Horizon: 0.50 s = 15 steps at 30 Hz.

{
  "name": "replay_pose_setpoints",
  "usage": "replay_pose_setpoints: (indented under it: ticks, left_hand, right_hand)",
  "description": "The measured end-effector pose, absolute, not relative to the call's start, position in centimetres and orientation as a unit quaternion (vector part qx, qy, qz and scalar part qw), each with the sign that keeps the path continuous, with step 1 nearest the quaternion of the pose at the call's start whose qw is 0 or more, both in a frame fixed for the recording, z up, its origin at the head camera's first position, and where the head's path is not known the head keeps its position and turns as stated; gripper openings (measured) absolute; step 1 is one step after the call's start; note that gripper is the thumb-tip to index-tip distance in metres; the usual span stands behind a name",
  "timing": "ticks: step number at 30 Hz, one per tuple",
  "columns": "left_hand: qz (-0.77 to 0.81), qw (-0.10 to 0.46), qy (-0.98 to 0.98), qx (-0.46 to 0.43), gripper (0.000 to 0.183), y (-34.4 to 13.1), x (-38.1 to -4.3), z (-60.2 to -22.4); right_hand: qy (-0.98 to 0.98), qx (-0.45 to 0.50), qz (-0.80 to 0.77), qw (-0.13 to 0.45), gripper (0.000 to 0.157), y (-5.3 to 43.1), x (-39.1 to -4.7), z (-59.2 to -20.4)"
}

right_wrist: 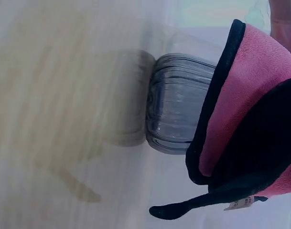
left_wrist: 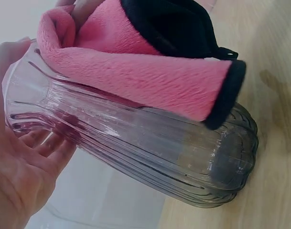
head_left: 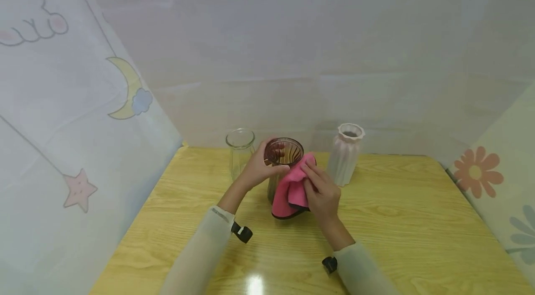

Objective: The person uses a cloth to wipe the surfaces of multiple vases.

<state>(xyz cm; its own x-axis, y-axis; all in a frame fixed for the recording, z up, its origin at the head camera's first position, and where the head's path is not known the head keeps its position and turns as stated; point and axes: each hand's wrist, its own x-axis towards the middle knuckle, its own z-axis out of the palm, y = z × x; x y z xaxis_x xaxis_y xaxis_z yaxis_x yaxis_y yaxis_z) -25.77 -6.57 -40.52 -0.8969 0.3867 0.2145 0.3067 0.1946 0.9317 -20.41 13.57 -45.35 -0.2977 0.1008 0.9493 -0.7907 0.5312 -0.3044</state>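
Here, left grip (head_left: 257,167) round tinted vase (left_wrist: 140,138), cloth (head_left: 289,193) outside.

Middle vase (head_left: 273,189): on table (head_left: 418,211), between left vase (head_left: 239,158) and right vase (head_left: 344,159);
Cloth (head_left: 288,193): against middle vase, front right

Head view: soft, muted light; white glare on worktop (head_left: 409,220), bottom centre. Left wrist: highlights on glass vase (left_wrist: 140,138). Right wrist: hazy.
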Motion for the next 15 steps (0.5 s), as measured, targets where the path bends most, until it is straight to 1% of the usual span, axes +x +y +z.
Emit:
replay_pose_setpoints:
  ticks: [2, 6, 15]
  left_hand:
    - [0.602, 0.037, 0.762, 0.234, 0.109, -7.0, -25.4, -40.6]
    - [0.617, 0.041, 0.747, 0.244, 0.109, -7.8, -24.6, -40.6]
    - [0.66, 0.061, 0.697, 0.275, 0.103, -9.2, -23.6, -40.9]
  right_hand:
    - [-0.685, 0.265, 0.414, 0.537, 0.028, 13.2, -20.2, -45.5]
    - [-0.688, 0.293, 0.406, 0.525, 0.016, 12.6, -19.6, -45.7]
    - [-0.75, 0.312, 0.354, 0.464, 0.037, 11.0, -17.5, -46.2]
